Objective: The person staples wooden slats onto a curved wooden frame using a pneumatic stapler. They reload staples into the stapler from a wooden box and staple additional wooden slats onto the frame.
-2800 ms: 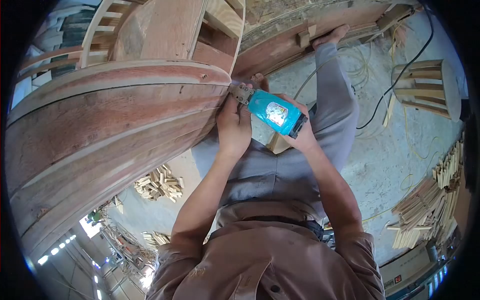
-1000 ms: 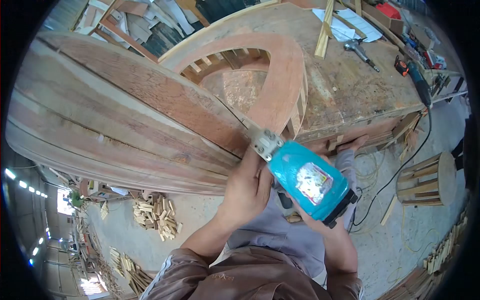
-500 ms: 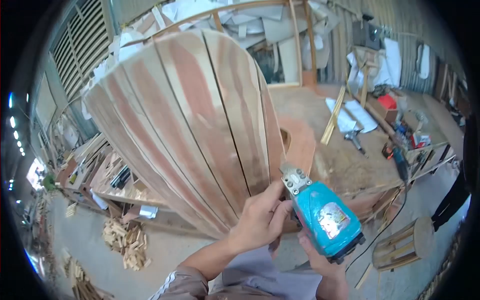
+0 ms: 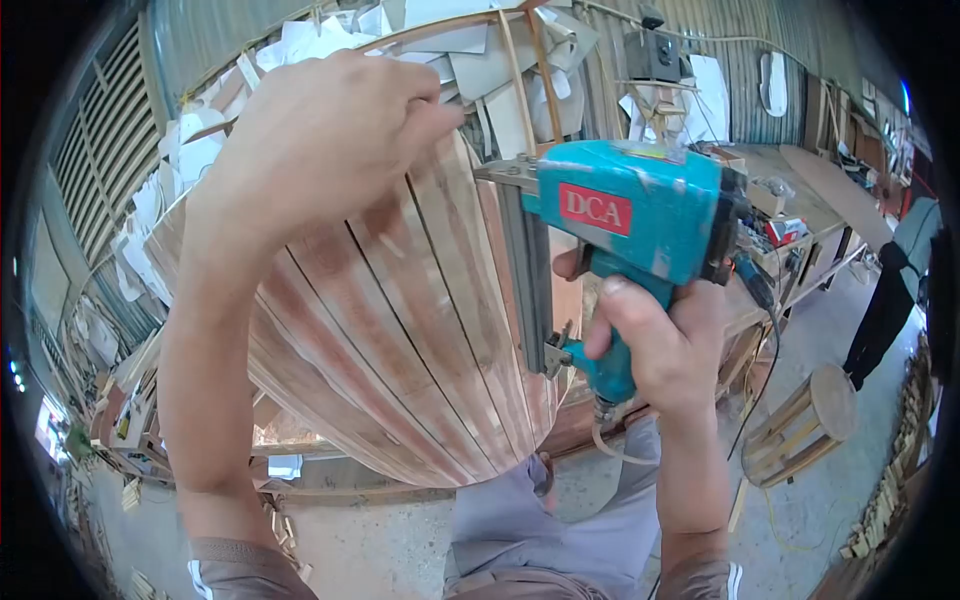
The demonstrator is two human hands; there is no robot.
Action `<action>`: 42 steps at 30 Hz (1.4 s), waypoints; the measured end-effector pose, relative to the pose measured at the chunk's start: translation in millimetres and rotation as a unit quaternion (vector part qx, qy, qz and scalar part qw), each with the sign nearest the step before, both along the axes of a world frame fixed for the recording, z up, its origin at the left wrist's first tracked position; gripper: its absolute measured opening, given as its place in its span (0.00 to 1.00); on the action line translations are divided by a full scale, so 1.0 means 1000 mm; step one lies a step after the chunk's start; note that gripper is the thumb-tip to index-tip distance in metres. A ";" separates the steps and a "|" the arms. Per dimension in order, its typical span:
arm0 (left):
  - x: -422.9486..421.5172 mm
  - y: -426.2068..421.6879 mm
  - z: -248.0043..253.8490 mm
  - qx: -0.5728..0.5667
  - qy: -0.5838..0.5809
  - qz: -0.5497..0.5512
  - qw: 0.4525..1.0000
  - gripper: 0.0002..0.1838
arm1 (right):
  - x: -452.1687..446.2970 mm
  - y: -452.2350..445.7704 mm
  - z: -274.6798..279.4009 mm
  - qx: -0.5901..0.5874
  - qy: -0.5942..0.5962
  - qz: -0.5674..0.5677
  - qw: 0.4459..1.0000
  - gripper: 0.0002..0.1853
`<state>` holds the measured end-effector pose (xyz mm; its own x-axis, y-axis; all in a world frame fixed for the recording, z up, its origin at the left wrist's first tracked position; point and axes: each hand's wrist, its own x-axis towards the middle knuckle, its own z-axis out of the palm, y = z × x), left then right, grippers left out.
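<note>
A teal pneumatic nail gun [image 4: 640,245] marked DCA is gripped at its handle by my right hand [image 4: 665,345]. Its grey magazine hangs down beside the right edge of a curved panel of wooden slats [image 4: 400,320], striped pale and reddish with dark gaps between the slats. My left hand [image 4: 340,140] is raised in front of the panel's upper part, its fingers curled in; what they hold, if anything, is hidden. An air hose [image 4: 615,445] runs from the base of the gun's handle.
Behind on the right, a wooden workbench [image 4: 770,170] carries tools and small boxes. A slatted round stool [image 4: 805,425] stands on the floor at the right, near a person's dark-clothed leg [image 4: 880,310]. Papers and boards [image 4: 480,70] lean at the back.
The nail gun has come up, turned upright and now shows its side in my right hand. My left hand has moved from near the gun's nose up to the panel's top. The panel's lower end has swung right.
</note>
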<state>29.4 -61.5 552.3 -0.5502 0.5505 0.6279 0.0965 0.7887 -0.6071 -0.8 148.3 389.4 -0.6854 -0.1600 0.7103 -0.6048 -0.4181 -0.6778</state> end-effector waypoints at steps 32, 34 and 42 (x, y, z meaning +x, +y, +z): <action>0.038 -0.065 0.017 0.185 -0.207 -0.050 0.959 0.17 | 0.036 -0.035 0.060 0.053 0.075 -0.104 0.990 0.14; 0.036 -0.066 0.014 0.164 -0.179 -0.067 0.968 0.15 | 0.039 -0.039 0.061 0.062 0.068 -0.115 0.989 0.14; 0.039 -0.062 0.013 0.152 -0.151 -0.032 0.976 0.14 | 0.044 -0.045 0.059 0.061 0.071 -0.107 0.990 0.11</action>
